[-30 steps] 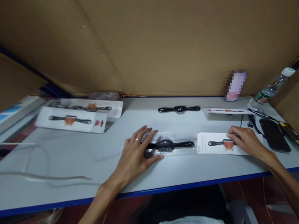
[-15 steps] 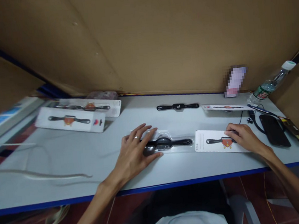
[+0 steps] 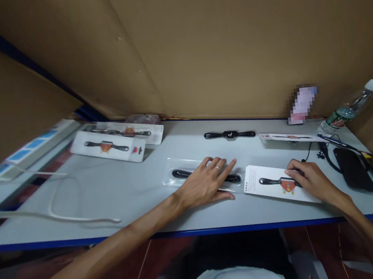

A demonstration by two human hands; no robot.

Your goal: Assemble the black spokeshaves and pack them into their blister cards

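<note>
A black spokeshave [image 3: 182,173] lies in a clear plastic blister tray [image 3: 169,183] on the table. My left hand [image 3: 207,179] is laid over the tray with its fingers spread, hiding the tool's middle. Only the two handle ends show. To the right, a white printed card [image 3: 252,181] with a spokeshave picture adjoins the tray's right end. My right hand [image 3: 307,180] has its fingers curled at the card's right part, gripping it; the fingertips are partly hidden.
Another black spokeshave [image 3: 229,135] lies farther back, beside a packaged card [image 3: 289,137]. Two carded packs, the nearer [image 3: 107,146], lie at the left. A bottle [image 3: 350,111], a dark phone [image 3: 354,169] and a white cable [image 3: 50,212] are also on the table.
My left hand has slid right along the tray, uncovering the left handle end and covering the middle. My right hand stays on the card. The view has shifted slightly.
</note>
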